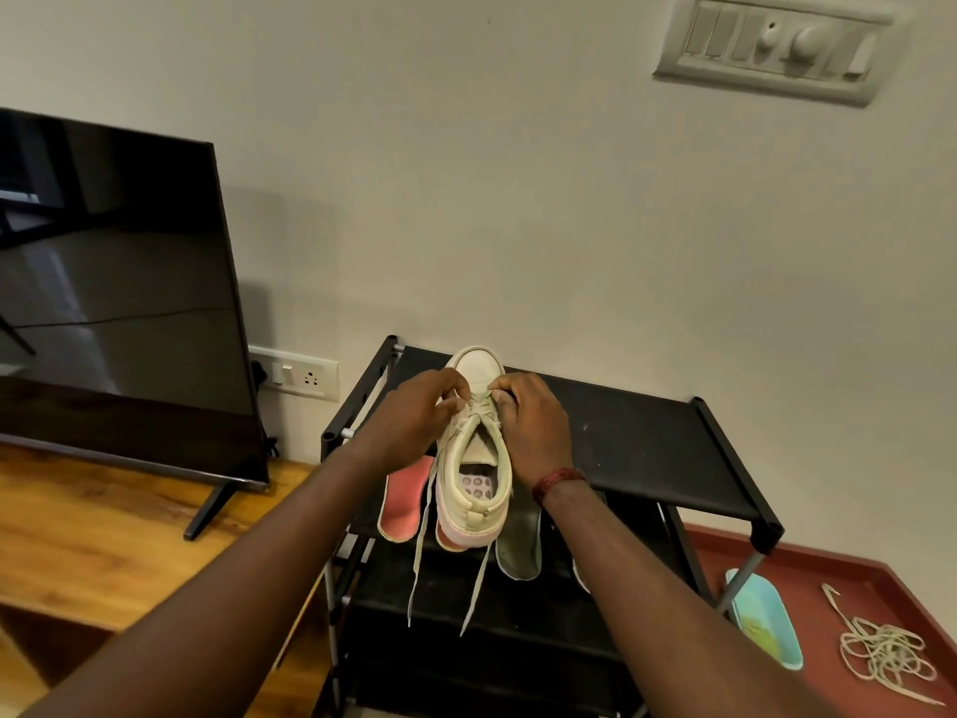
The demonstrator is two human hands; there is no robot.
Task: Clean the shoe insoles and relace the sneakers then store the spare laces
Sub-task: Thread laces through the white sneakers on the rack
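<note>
Both left hand [409,414] and right hand [531,432], seemingly, on sneaker [476,367] laces [482,410]

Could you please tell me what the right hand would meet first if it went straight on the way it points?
Probably the front of the sneaker: the right hand, pinching the lace, points forward and left across it. Close beyond is the left hand, though depth is unclear.

no legible text, labels, brands or numbers anywhere; sneaker [475,448] surfaces too blurred to read
</note>
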